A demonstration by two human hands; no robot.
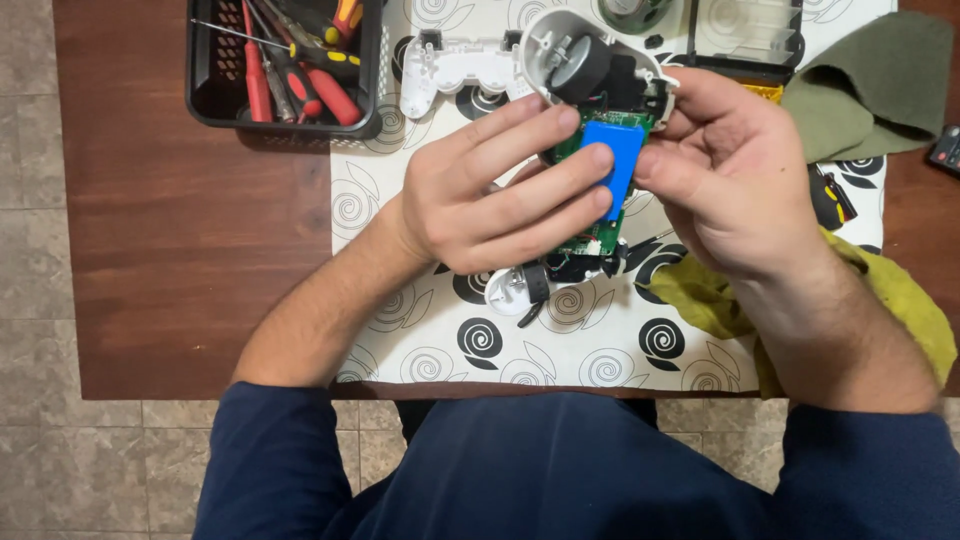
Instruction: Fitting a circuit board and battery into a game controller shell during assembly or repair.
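The opened game controller [590, 150] was held above the middle of the patterned mat [560, 350], just off the table [190, 220], with both hands closed around it. Its long axis ran from the far edge of the table toward the person, tilted a little so the far end leaned right. The far grip, a white shell with a dark round motor [580, 68] in it, pointed away from the person; the near grip, with another small dark motor [535, 282], pointed back toward the body. The inside faced up, showing a green circuit board [600, 235] with a blue battery [615, 160] lying along it.

The left hand [490, 195] came in from the left, palm down, fingers curled over the board and their tips resting on the battery. The right hand [730, 170] came from the right, thumb pressed against the battery's right edge and fingers wrapped behind the shell.

The other white shell half [450, 68] lay on the mat near the far edge. A black basket of screwdrivers [290, 60] stood at the far left of the mat. A yellow cloth [900, 300] lay under the right wrist, and a green cloth [870, 90] lay at the far right corner.
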